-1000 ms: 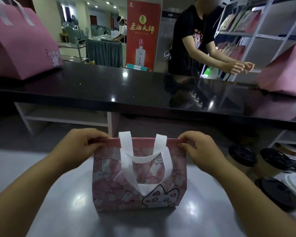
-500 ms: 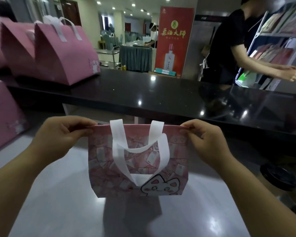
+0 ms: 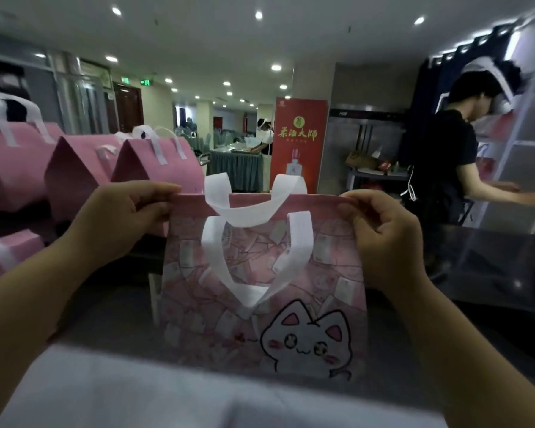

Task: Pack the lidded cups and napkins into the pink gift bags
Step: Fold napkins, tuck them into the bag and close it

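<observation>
fingers of the left hand (image 3: pixel 121 217) and right hand (image 3: pixel 386 239) pinch the top corners of a pink cat-print fabric gift bag (image 3: pixel 260 304), lifted at centre frame, mouth closed; next, i'd guess, set it upright by the pink bags (image 3: pixel 158 162) at upper left.

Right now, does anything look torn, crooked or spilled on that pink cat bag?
Nothing is damaged or spilled. The pink fabric gift bag with a cartoon cat hangs level, pinched at its top corners by the left hand and right hand. Only its white strap handles flop down over the front.
</observation>
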{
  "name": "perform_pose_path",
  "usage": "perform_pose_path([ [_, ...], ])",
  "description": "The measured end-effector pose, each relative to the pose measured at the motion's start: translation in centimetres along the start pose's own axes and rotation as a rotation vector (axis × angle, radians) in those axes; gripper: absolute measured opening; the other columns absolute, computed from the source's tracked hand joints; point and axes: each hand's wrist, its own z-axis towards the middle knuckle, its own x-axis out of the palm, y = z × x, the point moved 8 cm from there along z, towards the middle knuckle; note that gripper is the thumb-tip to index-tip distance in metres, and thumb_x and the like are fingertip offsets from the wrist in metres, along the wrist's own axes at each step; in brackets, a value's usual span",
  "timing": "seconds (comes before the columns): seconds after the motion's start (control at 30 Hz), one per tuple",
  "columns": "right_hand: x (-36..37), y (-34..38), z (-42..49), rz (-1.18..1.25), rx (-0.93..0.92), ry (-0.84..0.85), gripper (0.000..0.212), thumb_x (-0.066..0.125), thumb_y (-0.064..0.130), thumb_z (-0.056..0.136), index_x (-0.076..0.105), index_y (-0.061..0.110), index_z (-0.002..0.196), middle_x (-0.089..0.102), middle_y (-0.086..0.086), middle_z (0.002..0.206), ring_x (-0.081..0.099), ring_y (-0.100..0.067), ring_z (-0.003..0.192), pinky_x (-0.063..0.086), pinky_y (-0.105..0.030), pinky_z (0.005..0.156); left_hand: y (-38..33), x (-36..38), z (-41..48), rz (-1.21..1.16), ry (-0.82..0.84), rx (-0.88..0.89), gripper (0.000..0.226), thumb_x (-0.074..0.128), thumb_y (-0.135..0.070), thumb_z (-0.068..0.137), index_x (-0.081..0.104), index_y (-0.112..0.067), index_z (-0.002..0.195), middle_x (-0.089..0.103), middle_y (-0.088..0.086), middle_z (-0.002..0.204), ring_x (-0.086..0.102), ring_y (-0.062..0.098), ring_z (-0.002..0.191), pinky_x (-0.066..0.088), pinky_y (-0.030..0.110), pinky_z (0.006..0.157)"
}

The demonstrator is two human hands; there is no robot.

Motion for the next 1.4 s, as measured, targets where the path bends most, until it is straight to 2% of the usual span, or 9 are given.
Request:
perform_pose_path([
  [0.1,1.3,1.8,2.5,-0.060,-0.028,-0.099,0.015,0.060,0.009,0.089,0.065,0.004,0.102,0.065,-0.003,0.093,0.062,-0.007,0.083,0.053,-0.015,0.071,1.1,-1.4,3.3,0.054,-0.059,0.059,0.036,0.068,-0.004,0.077,0.063,-0.006,0.113,0.061,-0.004,0.096,0.057,-0.013,0.074,0.036,-0.005,0.071],
  [0.27,2.9,4.0,5.3,-0.175,-0.043,-0.315,0.010,0.059,0.007,0.090,0.066,0.005,0.096,0.062,-0.001,0.087,0.059,-0.012,0.078,0.049,-0.015,0.068,3.2,-1.4,6.6,0.010,-0.056,0.054,0.039,0.070,-0.013,0.076,0.061,-0.008,0.114,0.061,0.013,0.115,0.060,0.017,0.092,0.044,0.022,0.075],
  [0.5,7.4,4.4,6.9,-0.374,-0.074,-0.396,0.007,0.057,-0.002,0.086,0.063,-0.001,0.089,0.061,-0.008,0.081,0.050,-0.011,0.073,0.035,-0.011,0.064,4.6,4.5,5.5,-0.188,0.167,0.039,0.014,0.065,-0.022,0.081,0.065,-0.025,0.095,0.064,-0.007,0.097,0.060,0.000,0.087,0.047,0.011,0.073],
  [0.63,10.3,2.8,6.7,-0.434,-0.022,-0.343,0.005,0.057,0.000,0.087,0.062,-0.001,0.086,0.062,-0.013,0.079,0.055,-0.021,0.069,0.043,-0.029,0.061,5.3,8.4,4.4,-0.327,0.278,-0.047,0.014,0.056,-0.045,0.082,0.058,-0.043,0.096,0.061,-0.018,0.099,0.056,-0.008,0.090,0.046,0.010,0.073],
  [0.77,13.1,-0.8,6.2,-0.367,0.128,-0.123,0.017,0.059,0.020,0.091,0.062,0.005,0.098,0.064,-0.005,0.087,0.057,-0.015,0.071,0.041,-0.024,0.060,6.8,12.6,3.2,-0.303,0.455,-0.120,0.060,0.058,-0.069,0.065,0.048,-0.044,0.118,0.051,-0.020,0.114,0.053,-0.001,0.102,0.048,0.025,0.083],
  [0.87,15.0,-3.2,5.3,-0.218,0.211,0.127,0.030,0.066,0.027,0.086,0.062,0.013,0.113,0.063,0.005,0.099,0.056,-0.004,0.082,0.039,-0.005,0.069,7.6,14.0,3.1,-0.250,0.430,-0.083,0.060,0.073,-0.050,0.069,0.045,-0.040,0.121,0.048,-0.013,0.116,0.052,0.003,0.105,0.049,0.031,0.088],
  [1.0,14.7,-6.6,3.3,-0.238,0.314,0.305,0.044,0.071,0.014,0.078,0.059,0.027,0.118,0.060,0.006,0.107,0.057,-0.006,0.094,0.043,-0.017,0.081,9.0,13.9,3.5,-0.198,0.322,-0.059,0.047,0.067,-0.015,0.080,0.051,-0.031,0.121,0.051,-0.009,0.116,0.054,0.004,0.097,0.050,0.027,0.086],
  [1.17,15.8,-9.9,0.6,-0.142,0.538,0.395,0.039,0.065,0.020,0.082,0.055,0.048,0.107,0.065,0.026,0.087,0.061,0.008,0.078,0.043,-0.004,0.055,10.1,13.5,4.0,-0.146,0.257,-0.060,0.039,0.062,-0.010,0.082,0.056,-0.023,0.119,0.056,-0.007,0.109,0.056,0.006,0.093,0.049,0.026,0.084],
  [1.4,22.2,-10.4,2.6,-0.158,0.577,0.413,0.031,0.062,0.021,0.083,0.053,0.024,0.113,0.061,0.002,0.103,0.059,-0.013,0.088,0.051,-0.028,0.068,14.0,11.2,5.8,0.015,0.143,-0.182,0.032,0.063,-0.010,0.080,0.060,-0.011,0.112,0.054,0.004,0.101,0.055,0.019,0.085,0.046,0.034,0.083],
])
